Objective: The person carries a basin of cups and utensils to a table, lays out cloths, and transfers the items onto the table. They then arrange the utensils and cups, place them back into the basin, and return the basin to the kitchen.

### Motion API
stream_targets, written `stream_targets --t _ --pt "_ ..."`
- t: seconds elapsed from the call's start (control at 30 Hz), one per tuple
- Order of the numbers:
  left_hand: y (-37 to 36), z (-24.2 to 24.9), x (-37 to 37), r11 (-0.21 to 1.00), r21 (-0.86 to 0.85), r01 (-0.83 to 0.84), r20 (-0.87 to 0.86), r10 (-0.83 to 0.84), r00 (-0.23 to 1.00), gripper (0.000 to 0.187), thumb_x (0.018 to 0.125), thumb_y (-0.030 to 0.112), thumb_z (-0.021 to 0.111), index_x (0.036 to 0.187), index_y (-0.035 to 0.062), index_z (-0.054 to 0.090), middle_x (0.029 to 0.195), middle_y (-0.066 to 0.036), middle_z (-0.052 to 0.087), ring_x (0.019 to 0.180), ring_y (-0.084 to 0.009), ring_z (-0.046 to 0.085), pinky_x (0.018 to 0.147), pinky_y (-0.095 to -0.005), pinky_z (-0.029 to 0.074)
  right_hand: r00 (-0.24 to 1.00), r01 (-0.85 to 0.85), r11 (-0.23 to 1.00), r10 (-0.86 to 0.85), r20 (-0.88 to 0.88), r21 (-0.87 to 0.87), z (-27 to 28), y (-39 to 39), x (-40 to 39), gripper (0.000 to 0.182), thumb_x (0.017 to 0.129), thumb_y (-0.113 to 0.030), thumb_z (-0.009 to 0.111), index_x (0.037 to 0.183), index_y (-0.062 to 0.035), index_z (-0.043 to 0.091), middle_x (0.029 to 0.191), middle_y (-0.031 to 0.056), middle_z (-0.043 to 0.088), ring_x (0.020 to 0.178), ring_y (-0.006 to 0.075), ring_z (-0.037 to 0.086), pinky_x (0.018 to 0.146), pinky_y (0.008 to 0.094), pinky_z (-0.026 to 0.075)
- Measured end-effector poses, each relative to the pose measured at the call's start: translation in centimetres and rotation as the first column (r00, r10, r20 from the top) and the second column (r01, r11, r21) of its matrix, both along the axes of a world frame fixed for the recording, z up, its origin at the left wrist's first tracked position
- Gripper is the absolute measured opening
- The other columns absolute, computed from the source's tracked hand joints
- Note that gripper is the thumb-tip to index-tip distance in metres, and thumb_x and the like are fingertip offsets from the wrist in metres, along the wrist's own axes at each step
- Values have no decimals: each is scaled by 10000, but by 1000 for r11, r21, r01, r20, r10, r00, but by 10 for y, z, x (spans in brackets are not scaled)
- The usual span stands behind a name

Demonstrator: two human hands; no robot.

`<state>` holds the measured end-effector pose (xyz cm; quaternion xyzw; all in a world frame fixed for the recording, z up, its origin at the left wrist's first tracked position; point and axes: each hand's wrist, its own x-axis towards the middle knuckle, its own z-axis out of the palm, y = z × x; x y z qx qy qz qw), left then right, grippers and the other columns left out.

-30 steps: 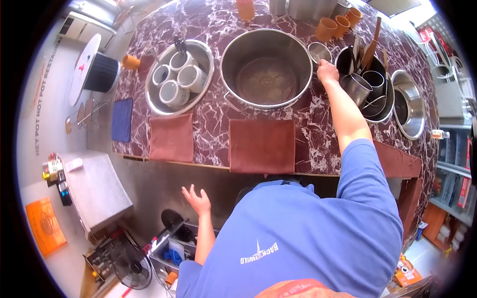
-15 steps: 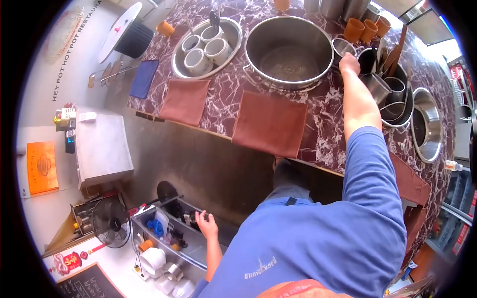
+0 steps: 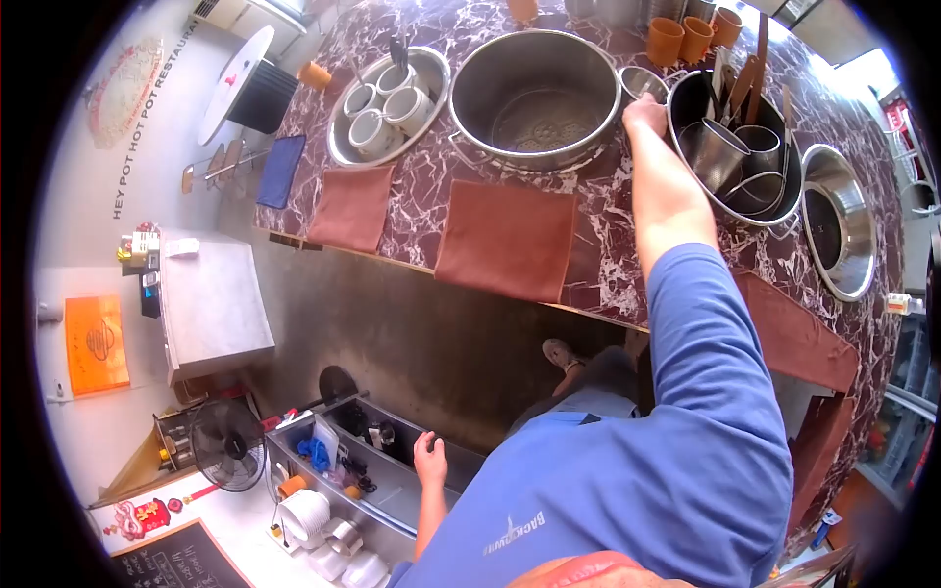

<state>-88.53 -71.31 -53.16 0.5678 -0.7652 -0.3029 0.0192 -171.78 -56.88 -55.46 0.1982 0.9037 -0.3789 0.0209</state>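
Observation:
My right hand [image 3: 644, 116] reaches over the marble-patterned table, its fingers closed on the near rim of a small steel mug [image 3: 638, 81]. The mug stands between a large steel pot [image 3: 534, 118] and a steel bucket [image 3: 792, 181] with metal jugs and wooden-handled utensils inside. The large pot holds no food that I can see; its bottom looks wet or stained. Down at my left side, my left hand [image 3: 429, 461] hangs with its fingers loosely bent and apart, holding nothing. It is near a grey counter [image 3: 407, 495] with an open compartment.
A steel tray [image 3: 438, 108] bears several white mugs. Brown cloths [image 3: 507, 240] lie along the table's front edge. Orange cups [image 3: 666, 41] stand at the back, and a steel basin [image 3: 863, 220] sits at the right. A black fan [image 3: 227, 446] stands lower left.
The whole view has shifted, so the table items appear further left. My right hand stays at the mug beside the pot. My left hand has moved slightly right, and a shoe shows below.

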Motion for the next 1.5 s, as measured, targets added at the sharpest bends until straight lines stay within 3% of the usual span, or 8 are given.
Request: stream_targets --t 0.47,0.57,0.7,0.87,1.03,1.17,1.3,1.5 --pt "86 26 -123 980 173 96 -300 -41 953 310 917 134 627 1185 -21 600 1252 -133 587 1094 -207 602 923 -317 500 932 -363 931 362 -29 -44 47 11 57 503 943 -329 476 1366 -71 392 1042 242 655 993 404 646 875 525 492" --pt "121 18 -161 943 284 175 -264 -99 959 302 922 168 630 1165 -10 618 1117 -114 663 1041 -180 616 902 -311 492 707 -630 763 486 -514 -144 31 51 148 366 829 -210 627 1170 -92 573 922 206 657 880 397 635 762 446 521" --pt "166 3 -268 760 431 487 -234 -427 873 254 920 245 612 1030 30 691 937 -116 706 904 -186 670 806 -303 506 681 -703 704 629 -375 -96 50 210 295 138 840 -205 659 937 -107 677 937 113 660 890 305 643 746 394 520" --pt "285 -9 -427 498 13 867 -236 -841 487 302 836 350 687 907 57 665 869 -118 654 854 -308 632 719 -406 497 917 -388 920 392 -75 63 29 397 330 130 840 -197 671 908 -87 675 888 102 673 817 272 656 723 375 521" --pt "364 -40 -489 318 -239 918 -49 -948 316 242 755 300 718 805 74 648 837 -123 611 817 -336 603 731 -456 484 867 -391 817 482 -128 424 11 472 291 328 804 -170 712 1111 -137 601 1048 95 594 986 303 586 823 420 499" --pt "343 -30 -495 434 -88 897 -180 -892 414 141 754 221 674 758 81 661 809 -121 649 809 -327 632 720 -434 510 876 -320 788 458 -152 526 -14 487 250 284 802 -162 696 1071 -139 607 1049 112 576 1018 345 555 839 455 486" --pt "269 9 -506 580 119 806 -127 -796 592 162 767 220 667 814 66 652 799 -140 677 739 -317 665 668 -400 525 666 -686 636 745 -47 353 -17 466 231 73 789 -106 650 822 -104 585 890 112 579 886 343 557 767 464 480" --pt "123 81 -555 763 -305 569 -462 -641 612 214 788 144 578 972 70 656 904 -166 677 862 -368 637 786 -449 511 705 -709 690 697 -130 -149 26 320 235 135 913 -148 588 962 -42 520 815 207 642 804 423 623 698 472 483"
